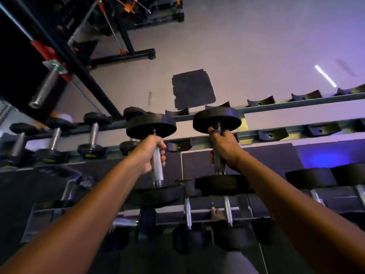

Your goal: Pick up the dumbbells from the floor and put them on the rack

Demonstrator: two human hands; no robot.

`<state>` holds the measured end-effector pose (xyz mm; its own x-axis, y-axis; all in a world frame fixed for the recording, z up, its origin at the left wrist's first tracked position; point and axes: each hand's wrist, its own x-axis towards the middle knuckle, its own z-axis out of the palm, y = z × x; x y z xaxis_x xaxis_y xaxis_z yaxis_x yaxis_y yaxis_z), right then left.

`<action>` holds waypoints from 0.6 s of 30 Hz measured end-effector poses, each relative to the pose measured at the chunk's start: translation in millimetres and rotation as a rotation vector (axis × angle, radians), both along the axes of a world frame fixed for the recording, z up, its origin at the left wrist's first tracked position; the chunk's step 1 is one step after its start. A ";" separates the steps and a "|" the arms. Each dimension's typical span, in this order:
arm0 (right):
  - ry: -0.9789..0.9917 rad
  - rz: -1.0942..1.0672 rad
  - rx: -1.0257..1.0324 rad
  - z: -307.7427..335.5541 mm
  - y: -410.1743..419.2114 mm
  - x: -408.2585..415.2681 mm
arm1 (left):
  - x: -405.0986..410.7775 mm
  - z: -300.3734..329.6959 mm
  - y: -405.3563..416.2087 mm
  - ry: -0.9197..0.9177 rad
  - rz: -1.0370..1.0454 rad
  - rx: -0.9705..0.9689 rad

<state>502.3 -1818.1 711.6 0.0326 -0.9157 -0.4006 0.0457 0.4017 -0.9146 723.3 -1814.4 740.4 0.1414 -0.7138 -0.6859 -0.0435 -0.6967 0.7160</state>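
You are in the placing step: your left hand (148, 153) and right hand (224, 148) each have fingers wrapped tight around the handle of 1 of 2 dumbbells, the left dumbbell (156, 153) and the right dumbbell (218, 149), both held in the air just in front of the rack's top tier (276, 108). Each dumbbell's long axis runs away from you across the rails, far head toward the back rail, near head toward you. I judge the next move calls for lowering each so both heads seat in a pair of empty saddles (260, 101).
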 end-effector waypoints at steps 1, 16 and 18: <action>0.012 -0.006 0.016 -7.8 -30.1 -5.7 | -6.0 -4.8 -29.2 -0.006 0.000 0.011; 0.172 -0.057 0.230 -124.1 -248.4 -40.8 | -48.3 -151.3 -262.0 -0.107 0.167 0.105; 0.171 -0.043 0.225 -128.9 -246.7 -43.3 | -44.6 -160.7 -260.5 -0.119 0.184 0.082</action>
<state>459.0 -2064.8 582.7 -0.0896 -0.8021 -0.5905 -0.0799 0.5968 -0.7984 678.7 -2074.9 579.7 0.3475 -0.6109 -0.7113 0.0090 -0.7564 0.6540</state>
